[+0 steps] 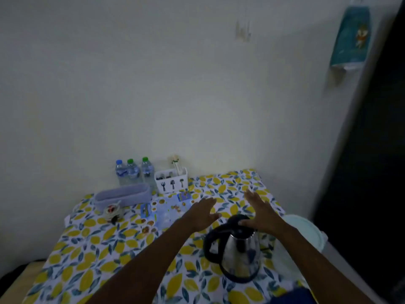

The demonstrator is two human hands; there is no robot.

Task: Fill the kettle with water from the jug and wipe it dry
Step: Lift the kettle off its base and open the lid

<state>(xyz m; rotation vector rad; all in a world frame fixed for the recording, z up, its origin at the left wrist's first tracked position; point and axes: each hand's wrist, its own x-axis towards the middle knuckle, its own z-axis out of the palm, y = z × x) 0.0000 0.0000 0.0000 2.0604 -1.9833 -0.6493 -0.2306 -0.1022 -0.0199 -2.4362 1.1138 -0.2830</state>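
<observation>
Bottles [133, 172] stood at the back left by the wall, next to a white box [171, 180]. Nearer the middle, the left hand [202, 213] was open and flat, holding nothing. The kettle [237, 249] sat on the lemon cloth [92, 249], with the right hand [262, 212] open over its black lid. No jug showed. The shiny steel looked hard and slippery, likely light if empty, so the black handle on its left seemed the best place to hold.
</observation>
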